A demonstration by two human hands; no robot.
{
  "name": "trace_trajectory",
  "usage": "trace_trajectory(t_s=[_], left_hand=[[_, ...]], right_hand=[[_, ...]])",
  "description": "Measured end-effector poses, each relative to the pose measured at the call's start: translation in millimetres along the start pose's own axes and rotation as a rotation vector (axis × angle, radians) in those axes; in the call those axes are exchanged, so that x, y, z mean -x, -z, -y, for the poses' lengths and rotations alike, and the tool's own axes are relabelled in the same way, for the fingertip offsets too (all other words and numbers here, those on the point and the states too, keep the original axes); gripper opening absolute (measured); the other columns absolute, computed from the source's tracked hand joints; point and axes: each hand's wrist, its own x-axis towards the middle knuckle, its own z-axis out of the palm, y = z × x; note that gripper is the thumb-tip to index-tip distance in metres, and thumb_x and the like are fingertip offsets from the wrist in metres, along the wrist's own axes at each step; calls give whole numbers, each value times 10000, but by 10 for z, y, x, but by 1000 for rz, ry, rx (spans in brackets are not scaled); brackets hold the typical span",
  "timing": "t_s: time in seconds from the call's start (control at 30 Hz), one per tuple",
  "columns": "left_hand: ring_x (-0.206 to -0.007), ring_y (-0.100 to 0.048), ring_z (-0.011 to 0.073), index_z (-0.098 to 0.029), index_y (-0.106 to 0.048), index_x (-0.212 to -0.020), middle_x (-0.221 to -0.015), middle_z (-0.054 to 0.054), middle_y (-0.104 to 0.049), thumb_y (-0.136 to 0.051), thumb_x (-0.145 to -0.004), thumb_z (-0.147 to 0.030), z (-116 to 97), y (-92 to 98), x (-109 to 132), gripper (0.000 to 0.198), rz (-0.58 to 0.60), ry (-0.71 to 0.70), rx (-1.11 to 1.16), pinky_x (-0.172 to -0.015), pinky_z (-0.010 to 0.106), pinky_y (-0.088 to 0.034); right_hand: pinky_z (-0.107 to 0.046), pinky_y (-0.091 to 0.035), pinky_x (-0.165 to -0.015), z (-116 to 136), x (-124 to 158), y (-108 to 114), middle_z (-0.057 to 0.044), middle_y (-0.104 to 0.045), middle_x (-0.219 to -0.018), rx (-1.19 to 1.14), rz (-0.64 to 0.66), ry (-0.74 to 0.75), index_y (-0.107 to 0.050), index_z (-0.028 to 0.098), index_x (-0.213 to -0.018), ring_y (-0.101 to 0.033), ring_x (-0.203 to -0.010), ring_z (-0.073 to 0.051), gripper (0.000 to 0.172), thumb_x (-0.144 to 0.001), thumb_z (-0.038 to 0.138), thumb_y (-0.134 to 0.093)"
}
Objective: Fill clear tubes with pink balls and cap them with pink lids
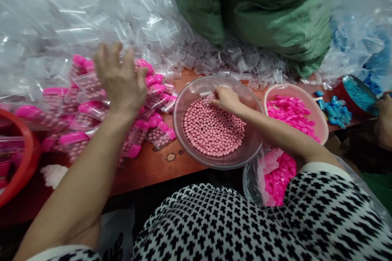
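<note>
My left hand (120, 77) hovers with fingers spread over a pile of filled clear tubes with pink caps (92, 108); it holds nothing that I can see. My right hand (226, 98) reaches into a clear bowl (190, 94) of small pink balls (211, 130). Its fingers are curled down at the far side of the balls, and what they pinch is hidden.
Heaps of empty clear tubes (128, 20) fill the back. A green sack (260, 8) lies behind the bowl. A pink bowl (320, 120) and a bag (275, 175) hold pink caps. Blue caps (335, 110) and another person's hand (384, 118) are at right. A red basin (26, 163) stands left.
</note>
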Motion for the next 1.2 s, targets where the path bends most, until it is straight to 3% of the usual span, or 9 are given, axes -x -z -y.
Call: trace_trajectory(t_s=[0.1,0.23,0.4,0.5,0.6,0.67,0.87,1.07,1.2], left_hand=[[-1330,-531,278,-119,-620,-1336,-1397,134,-625,-584,-958,-312,-419,-137,138,426,173,-177,-2,-1187,490,-349],[-1191,-636,276,-125,-622,-1330,-1301,136,-681,-535,-954,-169,-876,-378,270,388,530,-277,-51,-1053,416,-472],[-1113,-671,283,-143,-705,-1153,-1123,118,-742,-604,-861,-142,-923,-623,301,309,710,-201,24,-1010,397,-482],[-916,-692,237,-143,-729,-1009,-944,70,-743,-636,-830,-209,-906,-675,364,212,753,-55,419,-900,368,-521],[-845,-675,204,-122,-723,-1014,-946,69,-726,-699,-789,-319,-957,-653,458,300,795,151,883,-797,340,-546],[-840,-666,192,-123,-733,-1009,-953,67,-724,-767,-738,-366,-1002,-616,504,366,850,224,1028,-778,326,-548],[-826,-662,191,-135,-757,-879,-870,40,-711,-834,-664,-366,-1056,-568,532,325,909,231,1025,-789,320,-540],[-971,-697,268,-145,-795,-991,-993,74,-767,-849,-638,-402,-1053,-577,545,440,874,212,939,-928,403,-556],[-1072,-700,313,-202,-804,-1047,-1097,67,-790,-825,-693,-459,-1036,-512,542,438,796,147,754,-1049,452,-518]], right_hand=[[-313,-447,-723,-41,-66,-91,-92,-745,-1019,-121,-18,33,-686,174,-995,-652,-932,-263,239,-829,344,-662],[-260,-360,-653,-95,-81,-47,-20,-681,-798,-309,4,141,-651,154,-821,-576,-764,-173,147,-757,276,-703],[-262,-323,-655,-121,161,258,8,-619,-725,-356,-78,331,-629,156,-762,-512,-689,-140,108,-763,256,-671],[-259,-365,-657,-168,354,402,10,-621,-724,-516,-117,429,-626,165,-817,-527,-678,-136,165,-785,312,-695],[-275,-466,-720,-248,494,480,-14,-690,-841,-777,-62,533,-627,181,-998,-625,-770,-160,323,-788,396,-744],[-302,-507,-797,-300,560,517,-37,-727,-939,-824,-7,587,-634,190,-1081,-672,-867,-180,386,-797,419,-760],[-312,-526,-859,-379,647,537,-46,-745,-1003,-782,30,617,-674,182,-1089,-704,-910,-174,299,-847,348,-729],[-338,-546,-915,-334,693,352,-73,-754,-1047,-871,-23,580,-679,177,-989,-710,-996,-193,178,-883,320,-679],[-306,-535,-937,-287,871,299,-54,-751,-1138,-762,-66,508,-648,223,-1169,-703,-1040,-171,257,-917,275,-647]])
